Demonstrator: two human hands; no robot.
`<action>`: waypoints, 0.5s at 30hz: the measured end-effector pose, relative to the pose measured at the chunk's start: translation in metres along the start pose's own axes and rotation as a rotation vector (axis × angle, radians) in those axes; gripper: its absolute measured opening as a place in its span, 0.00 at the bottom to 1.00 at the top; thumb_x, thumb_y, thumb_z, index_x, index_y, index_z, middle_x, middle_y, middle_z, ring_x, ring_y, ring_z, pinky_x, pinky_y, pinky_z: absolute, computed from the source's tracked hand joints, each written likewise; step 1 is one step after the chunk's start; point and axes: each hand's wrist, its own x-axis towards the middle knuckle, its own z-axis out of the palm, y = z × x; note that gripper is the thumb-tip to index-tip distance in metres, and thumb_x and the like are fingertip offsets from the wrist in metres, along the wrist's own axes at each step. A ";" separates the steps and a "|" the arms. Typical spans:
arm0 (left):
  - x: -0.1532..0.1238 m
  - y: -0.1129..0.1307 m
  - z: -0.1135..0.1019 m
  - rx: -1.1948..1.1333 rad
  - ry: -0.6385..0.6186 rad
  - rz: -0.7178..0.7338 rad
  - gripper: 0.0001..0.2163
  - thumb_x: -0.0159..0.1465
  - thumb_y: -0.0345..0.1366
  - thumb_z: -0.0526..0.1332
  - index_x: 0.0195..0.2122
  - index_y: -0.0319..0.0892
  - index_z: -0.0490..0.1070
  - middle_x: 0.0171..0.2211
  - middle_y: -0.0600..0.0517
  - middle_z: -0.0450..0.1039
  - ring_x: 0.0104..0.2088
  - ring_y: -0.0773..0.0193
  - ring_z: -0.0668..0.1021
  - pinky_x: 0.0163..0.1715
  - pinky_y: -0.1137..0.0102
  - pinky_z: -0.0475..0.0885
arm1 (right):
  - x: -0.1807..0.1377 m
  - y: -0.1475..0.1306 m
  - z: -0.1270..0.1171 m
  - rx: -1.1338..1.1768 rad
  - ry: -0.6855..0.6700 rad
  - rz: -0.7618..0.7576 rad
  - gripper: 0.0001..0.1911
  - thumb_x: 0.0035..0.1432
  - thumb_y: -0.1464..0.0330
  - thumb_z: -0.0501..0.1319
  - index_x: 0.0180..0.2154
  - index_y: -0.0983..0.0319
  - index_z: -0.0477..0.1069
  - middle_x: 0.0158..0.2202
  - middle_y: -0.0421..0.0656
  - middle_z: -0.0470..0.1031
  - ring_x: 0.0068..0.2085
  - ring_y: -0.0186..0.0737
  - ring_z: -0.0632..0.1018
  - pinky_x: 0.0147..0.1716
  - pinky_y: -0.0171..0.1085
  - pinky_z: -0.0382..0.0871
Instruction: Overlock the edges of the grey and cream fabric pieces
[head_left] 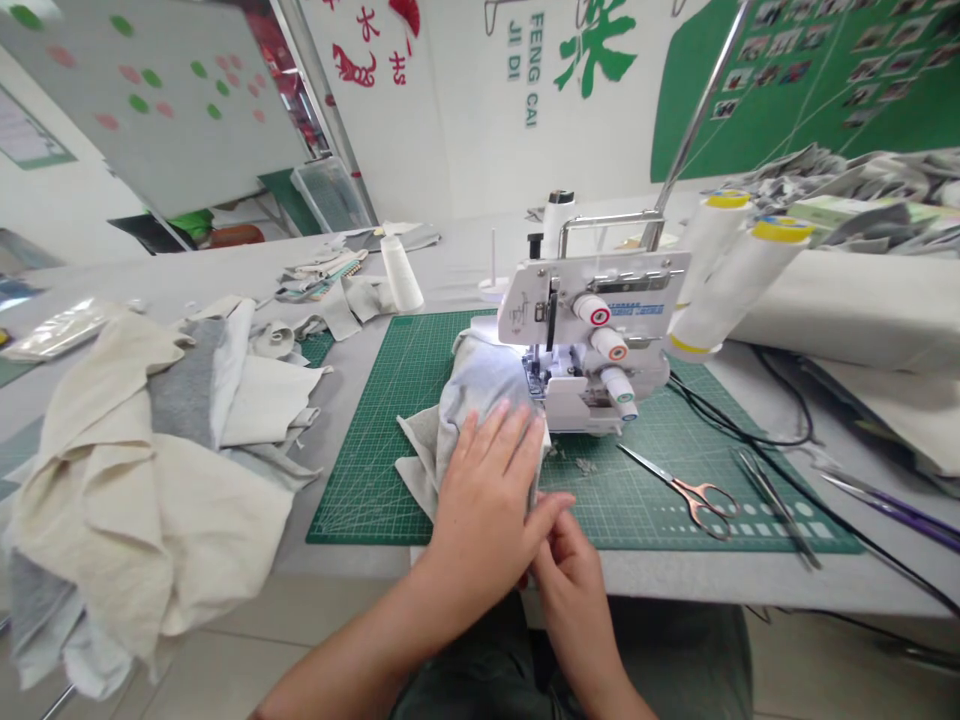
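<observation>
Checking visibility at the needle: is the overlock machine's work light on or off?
On: a white glow lights the needle area of the overlock machine and gray fabric under the left hand.

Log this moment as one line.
left hand: spread on gray fabric | right hand: at fabric's near edge | overlock machine: sewing area lit, beside fabric | scissors: on green cutting mat

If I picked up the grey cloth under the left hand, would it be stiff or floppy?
Probably floppy: the grey cloth bends into soft folds beside the sewing machine. It might feel light, since its edges look thin. I doubt it would roll, as loose, pointed corners stick out over the green mat.
</observation>
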 end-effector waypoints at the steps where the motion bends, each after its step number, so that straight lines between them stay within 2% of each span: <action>1: -0.005 0.004 -0.001 -0.013 -0.005 -0.002 0.28 0.68 0.44 0.59 0.65 0.36 0.59 0.66 0.44 0.60 0.68 0.53 0.58 0.69 0.50 0.50 | 0.000 -0.002 0.000 0.010 0.010 -0.016 0.15 0.55 0.55 0.65 0.32 0.59 0.69 0.23 0.36 0.67 0.24 0.34 0.67 0.22 0.31 0.64; 4: -0.015 0.014 -0.001 -0.035 -0.029 -0.010 0.30 0.66 0.41 0.60 0.66 0.33 0.55 0.68 0.42 0.55 0.69 0.53 0.57 0.68 0.52 0.53 | 0.000 -0.005 -0.001 -0.016 -0.004 -0.034 0.14 0.55 0.56 0.65 0.32 0.60 0.71 0.25 0.39 0.72 0.28 0.38 0.71 0.26 0.33 0.69; 7: -0.017 0.017 0.001 -0.044 -0.044 -0.025 0.32 0.65 0.38 0.61 0.67 0.33 0.53 0.69 0.43 0.52 0.69 0.54 0.55 0.68 0.52 0.53 | 0.000 -0.007 -0.002 -0.022 -0.046 -0.006 0.16 0.56 0.54 0.64 0.30 0.61 0.72 0.24 0.41 0.72 0.28 0.39 0.71 0.26 0.34 0.69; 11: -0.011 0.015 0.004 -0.052 -0.030 -0.042 0.30 0.65 0.38 0.61 0.66 0.35 0.55 0.68 0.43 0.55 0.69 0.54 0.56 0.69 0.52 0.51 | 0.000 -0.006 -0.002 0.003 -0.063 0.005 0.19 0.55 0.52 0.65 0.27 0.62 0.72 0.23 0.42 0.72 0.28 0.39 0.70 0.26 0.34 0.69; 15: -0.006 0.012 0.004 -0.049 -0.015 -0.038 0.29 0.65 0.40 0.62 0.65 0.37 0.58 0.68 0.44 0.56 0.69 0.53 0.57 0.68 0.52 0.51 | 0.001 -0.004 -0.003 -0.008 -0.022 0.000 0.19 0.52 0.53 0.67 0.24 0.61 0.70 0.24 0.41 0.72 0.29 0.39 0.70 0.28 0.35 0.70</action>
